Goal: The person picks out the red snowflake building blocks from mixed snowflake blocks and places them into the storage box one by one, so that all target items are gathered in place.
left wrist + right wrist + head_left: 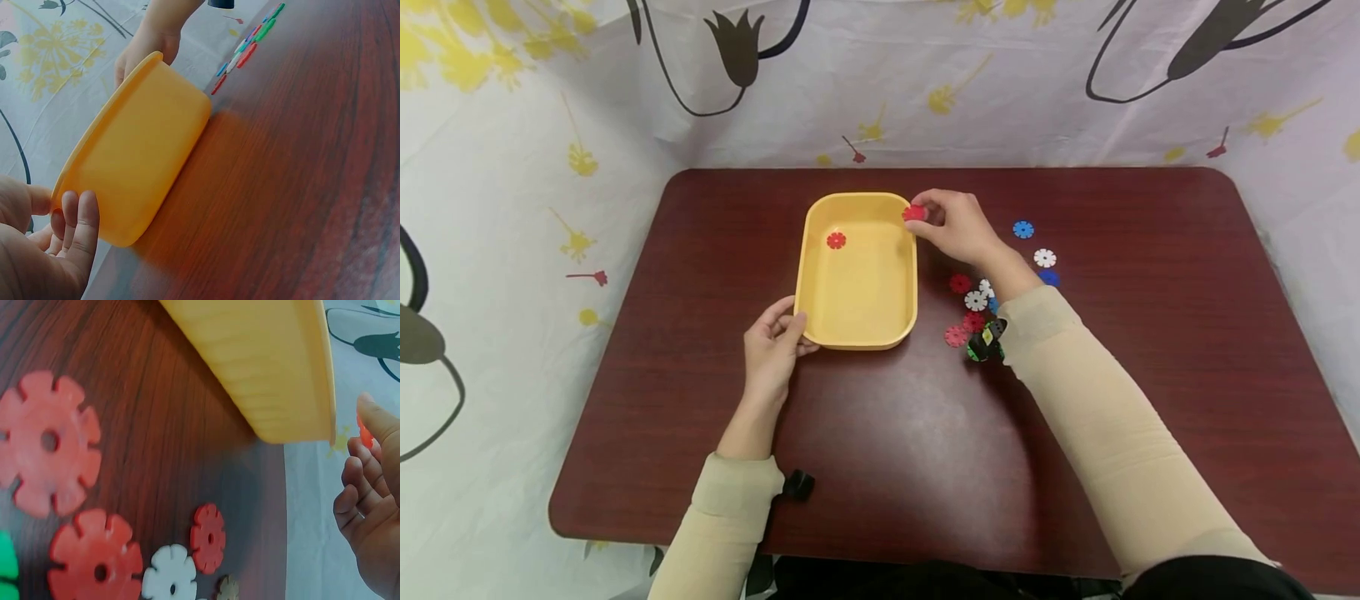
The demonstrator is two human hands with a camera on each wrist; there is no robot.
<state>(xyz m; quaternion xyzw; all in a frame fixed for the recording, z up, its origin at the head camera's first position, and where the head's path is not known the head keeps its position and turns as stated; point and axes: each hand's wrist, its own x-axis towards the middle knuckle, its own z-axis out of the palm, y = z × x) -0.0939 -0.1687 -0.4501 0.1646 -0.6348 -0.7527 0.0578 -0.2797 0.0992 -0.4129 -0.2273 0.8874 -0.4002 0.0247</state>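
Observation:
A yellow plastic tray [857, 312] lies on the table, with one red notched disc [836, 241] inside it. My left hand [772, 343] grips the tray's near left corner, thumb on the rim and fingers underneath; the left wrist view shows the same hand [56, 244] at the rim. At the far right corner of the tray, my right hand [958, 223] pinches another red notched disc [913, 213] between thumb and fingertips, at rim height. In the right wrist view that disc [364, 432] is mostly hidden behind the thumb.
Right of the tray lie several loose notched discs: red [960, 284], white [976, 301], blue [1023, 229] and green [7, 565]. My right forearm hides part of this group. The brown table [715, 242] meets a flower-patterned cloth [880, 100] at the back.

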